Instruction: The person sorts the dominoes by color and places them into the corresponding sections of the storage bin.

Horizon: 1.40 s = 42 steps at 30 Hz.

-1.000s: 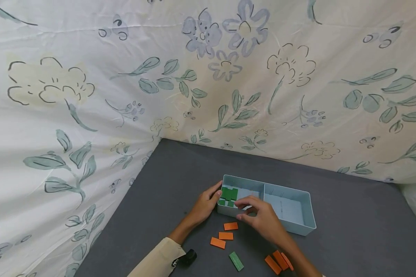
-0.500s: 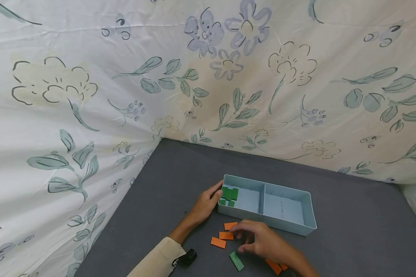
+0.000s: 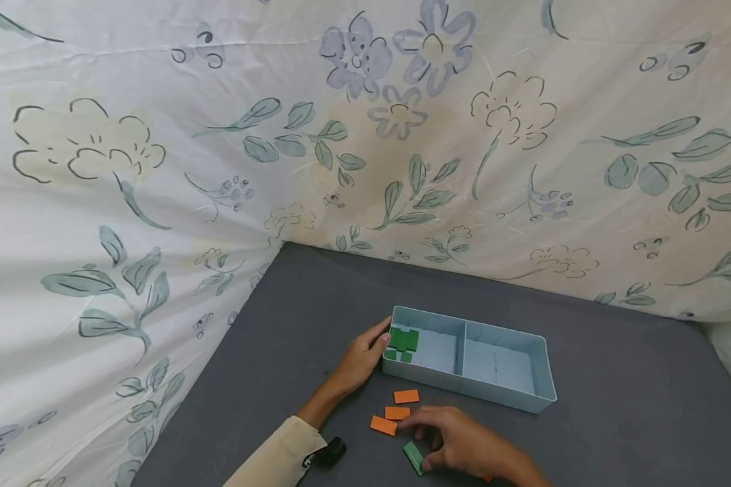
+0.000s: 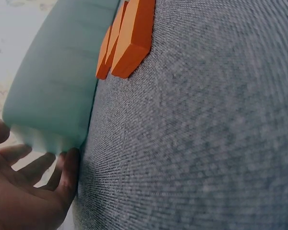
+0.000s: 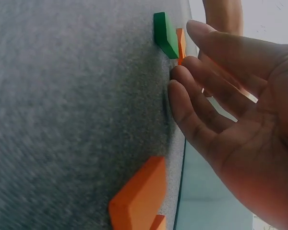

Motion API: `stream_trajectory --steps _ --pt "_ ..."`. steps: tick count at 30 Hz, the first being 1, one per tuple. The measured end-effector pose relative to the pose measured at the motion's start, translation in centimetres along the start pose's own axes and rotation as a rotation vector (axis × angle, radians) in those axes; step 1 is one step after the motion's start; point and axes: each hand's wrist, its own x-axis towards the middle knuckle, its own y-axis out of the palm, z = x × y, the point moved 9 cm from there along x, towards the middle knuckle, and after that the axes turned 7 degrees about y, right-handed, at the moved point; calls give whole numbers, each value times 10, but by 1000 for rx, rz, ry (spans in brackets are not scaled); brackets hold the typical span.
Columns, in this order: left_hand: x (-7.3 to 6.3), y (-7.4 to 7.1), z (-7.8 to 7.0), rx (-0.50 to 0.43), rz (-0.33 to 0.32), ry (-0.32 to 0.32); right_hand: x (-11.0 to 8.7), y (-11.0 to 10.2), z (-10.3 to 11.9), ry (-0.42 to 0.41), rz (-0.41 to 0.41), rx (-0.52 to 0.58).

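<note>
My left hand (image 3: 356, 362) rests against the left end of a light blue two-compartment box (image 3: 508, 399). In the left wrist view its fingertips touch the end wall of the box (image 4: 53, 81). My right hand (image 3: 457, 439) is low over the table, thumb and fingers apart, around the near end of a green block (image 3: 413, 456). In the right wrist view, the green block (image 5: 165, 36) lies just beyond the fingertips of the right hand (image 5: 230, 96), with nothing between them. Several green blocks (image 3: 405, 339) lie flat in the left compartment.
Orange blocks lie in front of the box: one near it (image 3: 406, 396), another orange block (image 3: 397, 413) and an orange block (image 3: 384, 425) closer in. More orange blocks (image 5: 139, 196) lie by the right hand, mostly hidden in the head view. A floral cloth (image 3: 365, 135) hangs behind the dark table.
My right hand has moved from above the left compartment back toward me, down to the green block on the table. The left hand stays at the box end.
</note>
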Motion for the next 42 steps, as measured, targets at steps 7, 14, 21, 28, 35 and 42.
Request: stream_trajectory --steps 7,14,21,28,35,42 --pt "0 1 -2 -5 10 0 0 6 -4 55 29 15" --pt "1 0 -1 -11 8 6 0 13 -4 63 46 -23" --pt "-1 0 -1 -5 13 -4 0 15 -3 72 52 -112" --pt "0 0 -1 -8 18 -8 1 17 -10 89 48 -177" --pt "1 0 -1 -14 11 -2 1 16 -9 137 36 -170" --pt "1 -1 -2 -25 -6 20 0 10 -5 125 -3 -145"
